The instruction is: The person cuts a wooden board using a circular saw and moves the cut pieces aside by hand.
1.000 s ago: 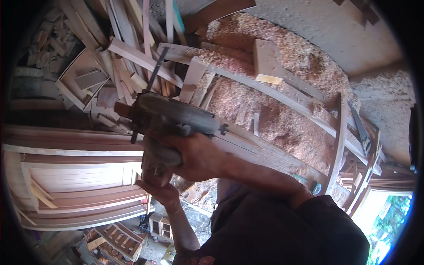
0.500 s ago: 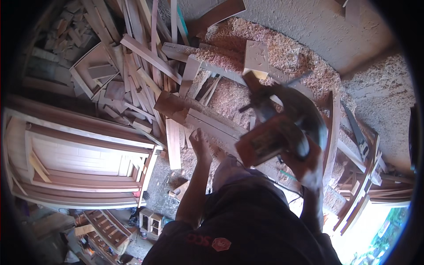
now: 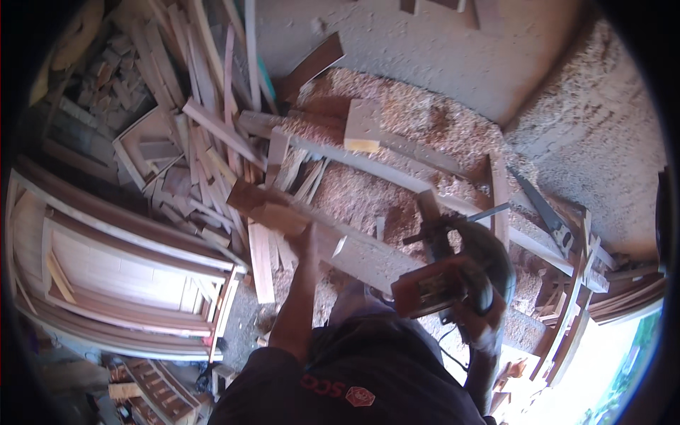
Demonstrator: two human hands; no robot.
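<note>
My right hand [image 3: 478,315] grips a dark, dusty power tool [image 3: 496,273] with an orange-brown motor housing, held over the right end of a long board [image 3: 368,258]. The tool has a metal rod sticking out toward the upper right. My left hand [image 3: 303,235] is at the board's left part, closed on a short light-brown wooden piece [image 3: 280,216]; its fingertips are partly hidden. The board lies across in front of my legs, among shavings and other timber.
Heaped offcuts [image 3: 198,127] fill the upper left, framed wooden panels [image 3: 113,283] the lower left. Shavings [image 3: 418,106] surround crossed beams [image 3: 375,163]. A handsaw [image 3: 545,209] lies at the right near upright strips [image 3: 581,283]; bright daylight enters at lower right.
Both hands held the tool one second ago; since then my right hand has carried it rightward and lower. My left hand left it and moved onto the wood at the board's left.
</note>
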